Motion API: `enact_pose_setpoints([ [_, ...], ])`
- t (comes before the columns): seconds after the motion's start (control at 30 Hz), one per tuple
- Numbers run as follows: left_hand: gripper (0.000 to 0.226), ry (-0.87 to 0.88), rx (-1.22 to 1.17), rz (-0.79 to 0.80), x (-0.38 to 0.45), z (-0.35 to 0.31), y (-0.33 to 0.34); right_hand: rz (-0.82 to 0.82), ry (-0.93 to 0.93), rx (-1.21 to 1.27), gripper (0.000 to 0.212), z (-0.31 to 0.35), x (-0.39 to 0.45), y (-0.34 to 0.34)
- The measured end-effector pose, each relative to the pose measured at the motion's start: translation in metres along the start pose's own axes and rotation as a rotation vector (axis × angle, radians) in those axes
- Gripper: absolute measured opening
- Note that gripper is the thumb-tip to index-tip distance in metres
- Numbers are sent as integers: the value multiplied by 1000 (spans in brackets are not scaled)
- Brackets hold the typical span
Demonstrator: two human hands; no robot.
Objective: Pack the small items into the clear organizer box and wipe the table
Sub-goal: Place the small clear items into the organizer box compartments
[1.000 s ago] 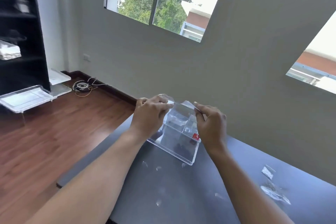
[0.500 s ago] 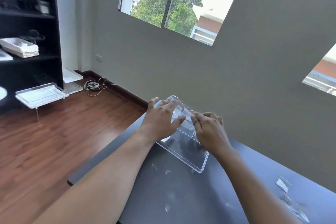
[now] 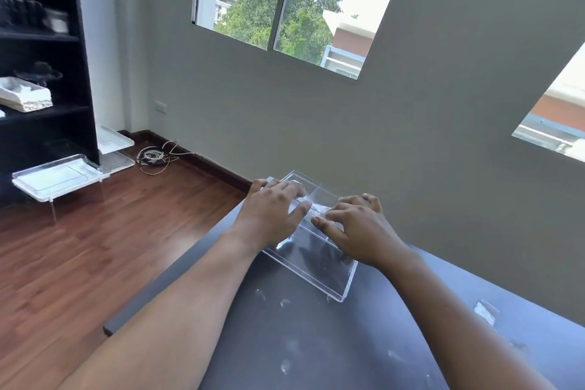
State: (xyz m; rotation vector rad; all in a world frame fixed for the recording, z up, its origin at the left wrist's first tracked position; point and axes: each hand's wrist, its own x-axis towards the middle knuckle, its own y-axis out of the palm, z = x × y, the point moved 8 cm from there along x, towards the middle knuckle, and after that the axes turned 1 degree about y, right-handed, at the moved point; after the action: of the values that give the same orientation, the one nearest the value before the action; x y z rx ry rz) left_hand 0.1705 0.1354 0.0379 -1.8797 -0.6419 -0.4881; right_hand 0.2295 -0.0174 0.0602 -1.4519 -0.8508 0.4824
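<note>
The clear organizer box (image 3: 329,279) lies flat on the dark table (image 3: 316,342), near its far left corner. Its clear lid is down over the compartments. My left hand (image 3: 272,212) rests flat on the left part of the lid with fingers spread. My right hand (image 3: 354,228) presses flat on the right part, fingers apart. Neither hand grips anything. Small clear packets (image 3: 484,313) lie on the table at the right. What sits inside the box is hard to make out.
Whitish smudges (image 3: 285,366) dot the tabletop in front of the box. A grey wall with windows stands right behind the table. To the left are a wood floor, a black shelf (image 3: 44,73), a clear acrylic stand (image 3: 57,176) and coiled cables (image 3: 152,157).
The lid, held up at an angle a second ago, has been lowered flat onto the box. Both hands went from pinching its edge to lying flat on top.
</note>
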Motion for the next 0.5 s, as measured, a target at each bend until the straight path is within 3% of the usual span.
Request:
enact_pose_setpoints([
  [0.13,31,-5,27,-56,-1,-1,-7,168,-11,-69,60,-5,8,3],
  [0.27,26,-40,81,-57,-2,1,-12,230,-30,-120,59,-1,12,3],
  [0.37,24,-51,89,-39,-3,-1,-12,188,-19,-135,55,4,11,6],
  [0.5,21,-82,51,-37,-2,2,-11,9,-16,-10,45,6,4,10],
])
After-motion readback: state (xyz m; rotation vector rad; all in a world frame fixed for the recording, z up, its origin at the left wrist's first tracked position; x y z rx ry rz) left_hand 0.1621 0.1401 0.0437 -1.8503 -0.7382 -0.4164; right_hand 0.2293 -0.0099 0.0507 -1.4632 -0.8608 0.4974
